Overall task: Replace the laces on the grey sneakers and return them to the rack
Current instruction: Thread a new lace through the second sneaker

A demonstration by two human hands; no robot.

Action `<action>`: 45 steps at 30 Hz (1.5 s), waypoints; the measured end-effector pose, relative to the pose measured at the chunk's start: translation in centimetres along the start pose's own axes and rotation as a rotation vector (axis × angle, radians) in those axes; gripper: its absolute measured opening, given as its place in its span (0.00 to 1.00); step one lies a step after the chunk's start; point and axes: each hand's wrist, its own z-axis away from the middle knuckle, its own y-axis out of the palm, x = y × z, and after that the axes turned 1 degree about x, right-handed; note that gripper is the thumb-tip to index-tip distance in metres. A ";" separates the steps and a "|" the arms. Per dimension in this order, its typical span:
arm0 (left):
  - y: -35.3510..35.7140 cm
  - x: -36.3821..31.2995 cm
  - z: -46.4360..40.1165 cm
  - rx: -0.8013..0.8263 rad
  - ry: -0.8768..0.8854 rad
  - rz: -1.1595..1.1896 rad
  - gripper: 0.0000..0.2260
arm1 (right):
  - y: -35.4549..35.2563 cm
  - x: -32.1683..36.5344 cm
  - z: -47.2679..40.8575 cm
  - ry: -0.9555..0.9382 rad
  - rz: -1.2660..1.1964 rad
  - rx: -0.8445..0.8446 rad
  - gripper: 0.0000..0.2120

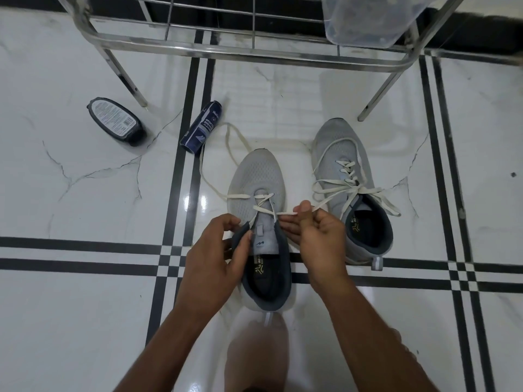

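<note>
Two grey sneakers stand on the tiled floor below the metal rack [226, 49]. The near sneaker [259, 176] is partly laced with a white lace [264, 206]; one long end trails off to the left across the floor. My left hand [215, 258] pinches the dark collar at the shoe's left eyelet side. My right hand [317, 236] pinches the other lace end between thumb and fingers, just right of the tongue. The right sneaker [336, 145] is fully laced with a white lace [349, 188], its ends lying loose.
A dark blue sneaker-cleaner can [201, 127] lies on the floor left of the shoes. A black polish container [116, 120] lies further left by a rack leg. A clear plastic box [368, 21] sits on the rack's right side. My knee shows at the bottom.
</note>
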 end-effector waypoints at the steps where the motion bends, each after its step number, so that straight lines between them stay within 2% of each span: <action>1: 0.0 -0.2 0.0 -0.002 0.001 0.004 0.10 | -0.2 0.0 0.1 0.040 -0.017 0.025 0.19; 5: -0.1 -0.5 0.1 -0.016 0.012 -0.009 0.10 | -0.8 1.7 0.8 0.020 -0.019 0.118 0.17; 9: -0.1 -0.3 0.1 -0.016 -0.009 0.003 0.11 | -1.8 6.2 1.0 -0.032 -0.274 0.056 0.22; 10: -0.1 -0.3 0.0 -0.023 -0.021 0.010 0.11 | -2.2 7.1 1.2 -0.092 -0.171 0.073 0.23; 11: -0.2 -0.6 0.0 -0.033 -0.043 0.030 0.10 | -2.4 7.5 1.6 -0.172 0.039 0.131 0.23; 14: -0.3 -2.3 -0.2 -0.070 -0.041 0.092 0.07 | -2.5 6.0 3.3 -0.337 0.628 0.428 0.21; 16: 0.1 -3.4 -0.7 -0.053 -0.021 0.065 0.16 | -2.9 4.5 3.9 -0.413 0.866 0.495 0.18; 17: 0.3 -3.9 -1.0 -0.039 -0.047 0.068 0.19 | -3.0 3.9 4.1 -0.414 0.908 0.517 0.17; 20: 0.6 -4.9 -1.7 0.021 -0.147 0.140 0.15 | -3.6 3.2 4.5 -0.377 0.816 0.497 0.13; 22: 0.0 -5.0 -1.3 0.014 -0.038 0.061 0.13 | -3.9 3.2 4.5 -0.303 0.675 0.415 0.11; 26: -0.7 -5.9 1.3 0.138 0.295 -0.305 0.09 | -3.1 6.1 3.8 0.046 0.347 0.357 0.26; 28: -0.4 -5.8 2.5 0.197 0.353 -0.450 0.10 | -2.4 7.2 3.3 0.093 0.277 0.354 0.22; 30: -0.3 -5.1 3.2 0.222 0.362 -0.511 0.09 | -1.9 7.8 2.7 0.185 0.052 0.378 0.16; 32: -0.6 -4.5 3.7 0.228 0.357 -0.529 0.08 | -1.7 8.3 2.2 0.309 -0.119 0.423 0.17; 36: -0.5 -3.9 4.3 0.260 0.372 -0.556 0.08 | -1.6 8.7 1.6 0.333 -0.093 0.462 0.18; 40: -1.6 -5.4 2.8 0.150 0.353 -0.444 0.07 | -2.2 8.4 1.6 0.310 -0.020 0.480 0.11; 42: -0.1 -2.8 3.6 0.050 0.228 -0.217 0.09 | -2.7 8.5 2.0 0.304 0.083 0.529 0.11; 43: 0.9 -1.4 4.3 -0.007 0.128 -0.181 0.10 | -3.0 8.5 2.3 0.293 0.138 0.553 0.12; 45: 3.7 3.1 6.6 -0.004 -0.048 -0.218 0.11 | -3.5 8.4 3.0 0.262 0.235 0.601 0.13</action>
